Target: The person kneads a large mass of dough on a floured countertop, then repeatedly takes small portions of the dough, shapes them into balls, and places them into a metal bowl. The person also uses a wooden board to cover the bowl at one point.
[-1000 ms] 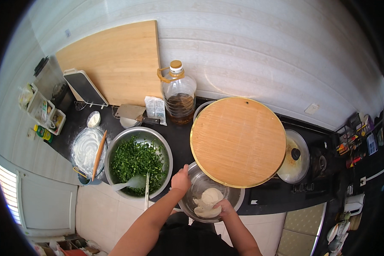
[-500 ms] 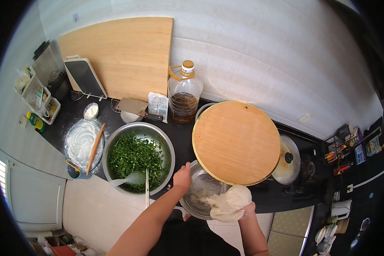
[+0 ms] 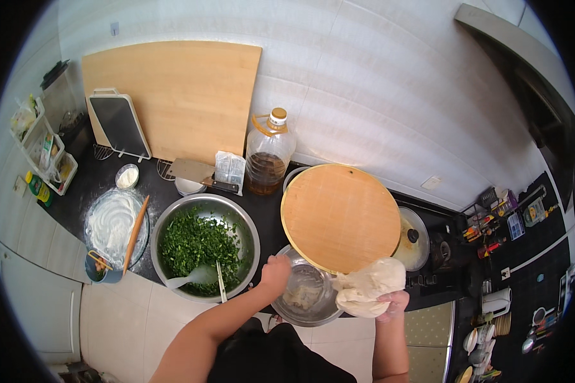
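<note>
Black table (image 3: 269, 223): right grip (image 3: 394, 304) clutches dough (image 3: 368, 285), likely soft, best cupped beneath; left grip (image 3: 276, 272) pinches bowl (image 3: 324, 307) to its right.

Smooth black counter (image 3: 271, 223) with a slight sheen. At its front edge, a smaller bowl (image 3: 319, 313) of shiny metal, the inside dulled by sticky-looking smears; beside it, soft, matt dough (image 3: 369, 290), smooth with a few creases. The round board (image 3: 340, 217) is light wood, smooth and faintly streaked, with a yellowish rim band. Left along the front edge: a large bowl (image 3: 250, 241) of bright, polished metal, and a spoon (image 3: 203, 274) of cloudy, translucent plastic. Toward the left end: a smooth wooden rolling pin (image 3: 136, 235) and matt white powder (image 3: 112, 220). Along the back edge: a clear, ribbed plastic bottle (image 3: 268, 153), a crinkled, paper-like packet (image 3: 230, 168), a dull metal cleaver blade (image 3: 191, 170), and a large wooden board (image 3: 179, 96), evenly matt.
</note>
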Demonstrator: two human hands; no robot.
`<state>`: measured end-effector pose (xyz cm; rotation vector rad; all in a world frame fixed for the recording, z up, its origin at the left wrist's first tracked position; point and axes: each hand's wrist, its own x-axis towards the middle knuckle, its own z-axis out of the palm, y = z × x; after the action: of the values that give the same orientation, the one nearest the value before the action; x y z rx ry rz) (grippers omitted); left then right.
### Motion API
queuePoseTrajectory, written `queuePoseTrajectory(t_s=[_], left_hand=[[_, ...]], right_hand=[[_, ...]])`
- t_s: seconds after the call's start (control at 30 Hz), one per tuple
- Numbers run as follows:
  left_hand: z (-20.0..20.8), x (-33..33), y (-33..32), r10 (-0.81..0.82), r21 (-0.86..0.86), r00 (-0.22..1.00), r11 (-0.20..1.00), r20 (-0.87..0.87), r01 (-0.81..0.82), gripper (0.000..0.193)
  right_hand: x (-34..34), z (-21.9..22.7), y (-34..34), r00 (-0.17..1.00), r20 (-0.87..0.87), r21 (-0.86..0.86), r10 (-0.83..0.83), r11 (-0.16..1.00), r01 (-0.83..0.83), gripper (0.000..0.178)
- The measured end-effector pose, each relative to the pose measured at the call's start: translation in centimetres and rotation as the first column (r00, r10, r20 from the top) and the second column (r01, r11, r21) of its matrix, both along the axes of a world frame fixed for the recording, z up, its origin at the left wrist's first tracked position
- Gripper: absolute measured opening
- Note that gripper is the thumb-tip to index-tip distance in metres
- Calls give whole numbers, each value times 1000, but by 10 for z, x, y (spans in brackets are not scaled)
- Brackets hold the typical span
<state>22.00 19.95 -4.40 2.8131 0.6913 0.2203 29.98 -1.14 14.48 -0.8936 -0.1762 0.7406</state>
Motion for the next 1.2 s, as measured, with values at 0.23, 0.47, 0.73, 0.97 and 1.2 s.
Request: queuePoseTrajectory(t_s=[0.23,0.47,0.73,0.97,1.2], left_hand=[[68,-44,-8,-15,-954,954,19,300,300,60],[114,-107,-7,222,-616,946,-719,237,323,72],[93,-213,12,563,-898,806,-238,183,370,72],[102,-312,66,805,-893,520,28,287,450,51],[106,-392,167,898,-924,294,241,328,297,35]], right_hand=[[-30,-19,15,978,-125,32,165,986,-162,69],[-53,-28,55,829,22,-95,559,826,-555,65],[-132,-63,124,490,121,-184,863,505,-844,65],[-207,-26,197,243,377,-460,894,408,-789,45],[-284,0,294,176,573,-565,801,541,-623,44]])
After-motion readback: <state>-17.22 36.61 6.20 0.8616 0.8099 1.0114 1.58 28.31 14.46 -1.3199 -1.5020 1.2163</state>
